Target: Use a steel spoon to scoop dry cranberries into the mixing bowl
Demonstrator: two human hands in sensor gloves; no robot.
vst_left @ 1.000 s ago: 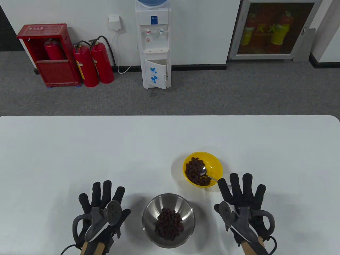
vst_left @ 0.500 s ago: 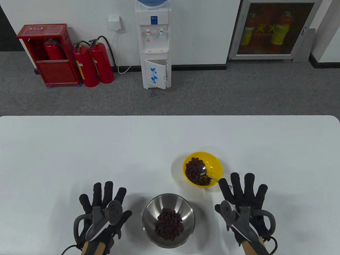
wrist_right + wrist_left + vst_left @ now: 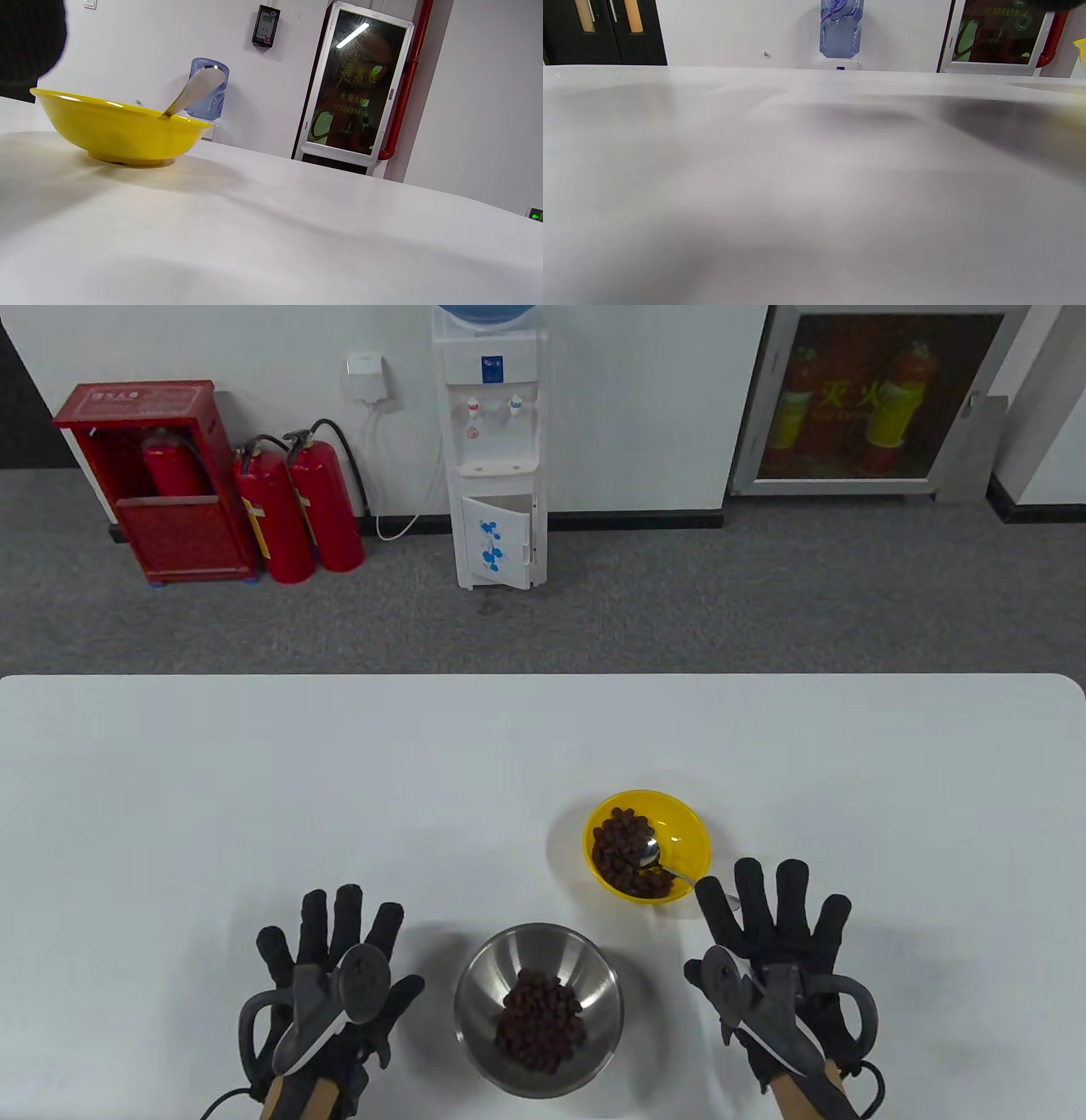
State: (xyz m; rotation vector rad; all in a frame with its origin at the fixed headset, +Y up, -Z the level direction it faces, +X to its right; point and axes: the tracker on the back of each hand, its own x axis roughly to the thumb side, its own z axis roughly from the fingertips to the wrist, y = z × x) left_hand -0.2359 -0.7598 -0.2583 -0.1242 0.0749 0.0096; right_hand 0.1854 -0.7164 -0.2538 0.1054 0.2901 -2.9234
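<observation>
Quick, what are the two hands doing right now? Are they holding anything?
Left hand: open, fingers spread, holding nothing.
Right hand: open, fingers spread, holding nothing; the steel spoon lies in the yellow bowl.

Both gloved hands lie palm down with fingers spread and holding nothing, the left hand (image 3: 327, 976) low on the left and the right hand (image 3: 776, 950) low on the right, each with a tracker strapped on its back.
</observation>
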